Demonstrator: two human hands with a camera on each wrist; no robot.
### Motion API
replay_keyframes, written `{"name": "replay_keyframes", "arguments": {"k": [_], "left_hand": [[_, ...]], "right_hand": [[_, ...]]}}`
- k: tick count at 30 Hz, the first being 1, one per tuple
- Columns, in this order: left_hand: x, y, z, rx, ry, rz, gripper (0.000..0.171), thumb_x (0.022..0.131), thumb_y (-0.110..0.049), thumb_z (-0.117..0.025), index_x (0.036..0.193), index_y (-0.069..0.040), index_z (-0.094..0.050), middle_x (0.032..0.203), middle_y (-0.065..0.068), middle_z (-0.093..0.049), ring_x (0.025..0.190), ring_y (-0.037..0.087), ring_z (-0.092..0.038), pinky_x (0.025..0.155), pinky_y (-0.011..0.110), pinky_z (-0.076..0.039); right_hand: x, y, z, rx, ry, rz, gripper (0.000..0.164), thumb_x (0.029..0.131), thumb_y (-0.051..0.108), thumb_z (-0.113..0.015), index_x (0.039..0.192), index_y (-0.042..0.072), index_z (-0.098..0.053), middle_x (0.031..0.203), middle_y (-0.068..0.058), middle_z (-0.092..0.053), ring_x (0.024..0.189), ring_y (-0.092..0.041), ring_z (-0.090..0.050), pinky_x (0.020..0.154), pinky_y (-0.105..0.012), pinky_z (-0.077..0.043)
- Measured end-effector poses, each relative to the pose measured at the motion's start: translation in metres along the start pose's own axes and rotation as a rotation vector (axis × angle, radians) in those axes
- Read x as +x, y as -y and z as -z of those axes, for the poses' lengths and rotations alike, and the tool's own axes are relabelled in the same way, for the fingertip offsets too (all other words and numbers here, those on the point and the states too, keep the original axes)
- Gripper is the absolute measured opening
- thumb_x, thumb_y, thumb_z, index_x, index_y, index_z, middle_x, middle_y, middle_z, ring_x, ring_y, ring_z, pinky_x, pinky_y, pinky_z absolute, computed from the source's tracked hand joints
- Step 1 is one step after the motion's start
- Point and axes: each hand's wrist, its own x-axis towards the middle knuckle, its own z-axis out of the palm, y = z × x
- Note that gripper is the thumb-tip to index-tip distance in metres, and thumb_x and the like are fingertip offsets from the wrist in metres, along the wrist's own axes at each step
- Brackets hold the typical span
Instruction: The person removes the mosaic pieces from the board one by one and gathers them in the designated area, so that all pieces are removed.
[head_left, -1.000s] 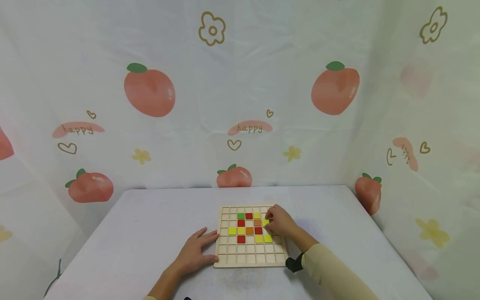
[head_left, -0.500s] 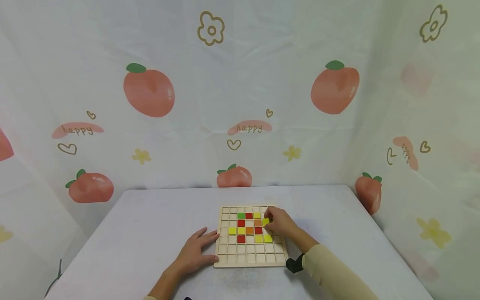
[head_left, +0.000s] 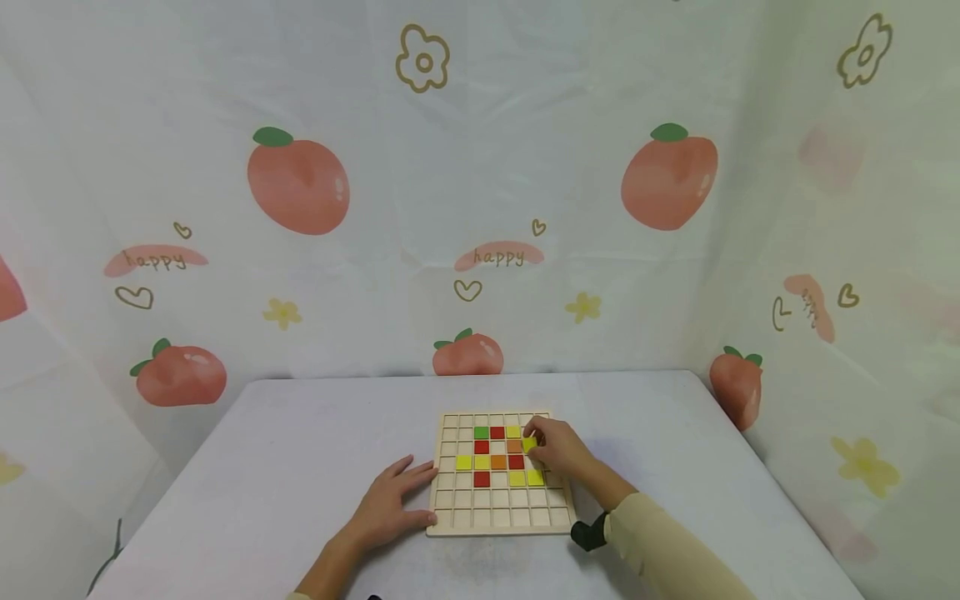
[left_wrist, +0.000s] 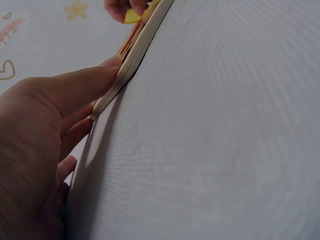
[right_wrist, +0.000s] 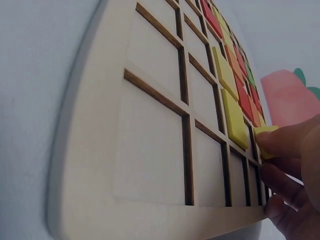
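Note:
A wooden grid board (head_left: 487, 531) lies on the table, with several red, yellow, orange and green square tiles in its cells. My right hand (head_left: 561, 451) reaches over the board's right side and pinches a yellow tile (head_left: 530, 445) between thumb and fingers. In the right wrist view the thumb presses against this yellow tile (right_wrist: 264, 130), close beside other tiles. The left wrist view shows the yellow tile (left_wrist: 131, 17) tilted at the fingertips. My left hand (head_left: 384, 505) lies at the board's left edge, its fingers extended and thumb touching the rim near the front corner.
A white cloth covers the table (head_left: 315, 450). Behind it hangs a white curtain (head_left: 390, 167) printed with peaches and flowers. A black strap piece (head_left: 589, 532) hangs at the right wrist, near the board's front right corner.
My right hand has shifted very slightly left with the yellow tile. The left hand and the board stay where they were.

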Motion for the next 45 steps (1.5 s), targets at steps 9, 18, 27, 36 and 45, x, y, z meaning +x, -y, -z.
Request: {"name": "replay_keyframes", "arguments": {"k": [9,18,27,36,45], "left_hand": [[0.000,0.003,-0.001,0.006,-0.004,0.004,0.073,0.073,-0.053,-0.076,0.135,-0.018,-0.060,0.140,-0.006,-0.054,0.138,0.035,-0.033,0.104,0.064,-0.030],[0.000,0.001,-0.001,0.002,-0.007,-0.003,0.074,0.073,-0.053,-0.076,0.135,-0.017,-0.060,0.140,-0.006,-0.054,0.138,0.036,-0.033,0.103,0.064,-0.030],[0.000,0.000,-0.002,0.005,0.011,0.043,0.074,0.073,-0.056,-0.075,0.136,-0.021,-0.059,0.141,-0.008,-0.052,0.139,0.034,-0.032,0.103,0.065,-0.030],[0.000,0.000,-0.001,0.006,0.005,0.030,0.074,0.073,-0.056,-0.074,0.136,-0.020,-0.059,0.141,-0.007,-0.053,0.138,0.034,-0.032,0.103,0.064,-0.030],[-0.001,-0.001,0.000,0.007,0.003,0.028,0.073,0.073,-0.055,-0.075,0.136,-0.020,-0.060,0.141,-0.006,-0.053,0.138,0.034,-0.032,0.103,0.064,-0.030]], "right_hand": [[-0.003,-0.002,0.000,0.020,-0.020,0.031,0.014,0.089,0.005,-0.068,0.099,0.013,-0.063,0.082,0.003,-0.056,0.079,-0.017,-0.051,0.070,-0.031,-0.047],[-0.008,-0.005,0.001,0.027,-0.071,-0.029,0.014,0.090,0.006,-0.067,0.099,0.015,-0.064,0.090,0.003,-0.061,0.083,-0.018,-0.053,0.078,-0.033,-0.051],[-0.014,-0.013,0.005,0.027,-0.114,-0.013,0.016,0.088,0.005,-0.070,0.099,0.015,-0.064,0.088,0.004,-0.061,0.081,-0.016,-0.053,0.074,-0.033,-0.050],[-0.017,-0.017,0.009,0.033,-0.135,-0.024,0.017,0.087,0.004,-0.070,0.099,0.014,-0.064,0.087,0.003,-0.059,0.082,-0.017,-0.053,0.074,-0.032,-0.050],[-0.018,-0.025,0.014,0.059,-0.162,-0.032,0.016,0.088,0.002,-0.067,0.100,0.012,-0.065,0.087,0.003,-0.059,0.082,-0.017,-0.053,0.072,-0.031,-0.049]]}}
